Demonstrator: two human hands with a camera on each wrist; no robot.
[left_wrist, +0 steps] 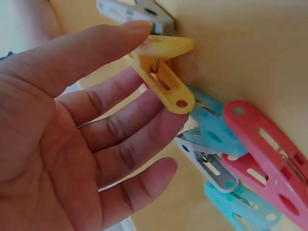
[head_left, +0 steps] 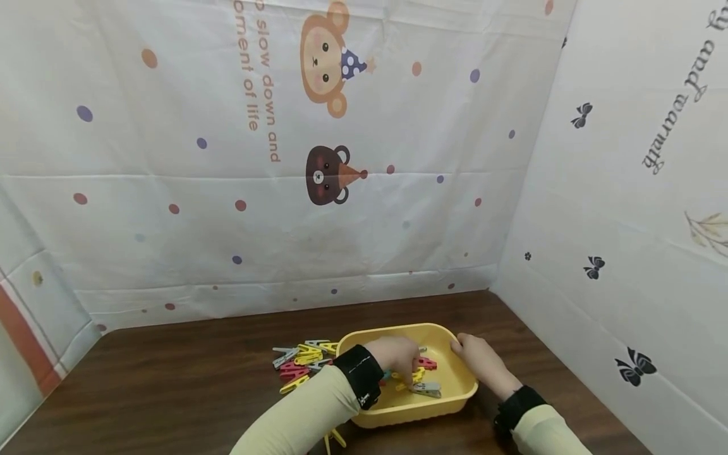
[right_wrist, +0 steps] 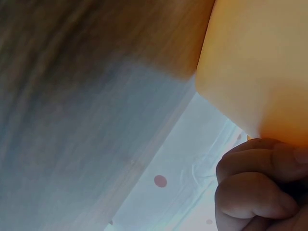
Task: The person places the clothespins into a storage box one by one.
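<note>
My left hand (head_left: 398,352) reaches into a shallow yellow plastic basin (head_left: 412,415). In the left wrist view, its thumb and fingers pinch a yellow clothespin (left_wrist: 169,89). Below that clothespin lie a teal clothespin (left_wrist: 217,132), a red clothespin (left_wrist: 264,149) and a grey clothespin (left_wrist: 208,161) on the basin floor. Another grey clothespin (left_wrist: 127,14) shows beyond the thumb. My right hand (head_left: 482,361) grips the basin's right rim, its curled fingers (right_wrist: 252,192) against the outer wall in the right wrist view.
Left of the basin, a loose pile of yellow, grey and red clothespins (head_left: 307,359) lies on the dark wooden table (head_left: 216,379). One yellow clothespin (head_left: 335,437) sits nearer, beside the left sleeve. Printed white cloth (head_left: 398,240) hangs behind and to the right.
</note>
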